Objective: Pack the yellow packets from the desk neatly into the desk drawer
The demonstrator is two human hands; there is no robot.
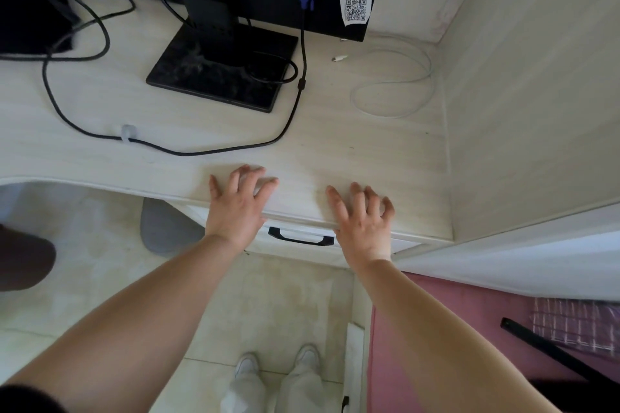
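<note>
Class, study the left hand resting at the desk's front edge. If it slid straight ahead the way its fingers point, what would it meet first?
Most likely the black cable lying across the desk, ahead of the left hand; the monitor base comes only beyond it.

A person's left grip (240,203) and right grip (364,223) rest, fingers spread, on the front edge of a pale wood bench (335,144), on either side of a closed drawer's (302,251) black handle (297,237), near a monitor stand (221,74), a black cable (201,152) and a looped white cable (430,67).
</note>
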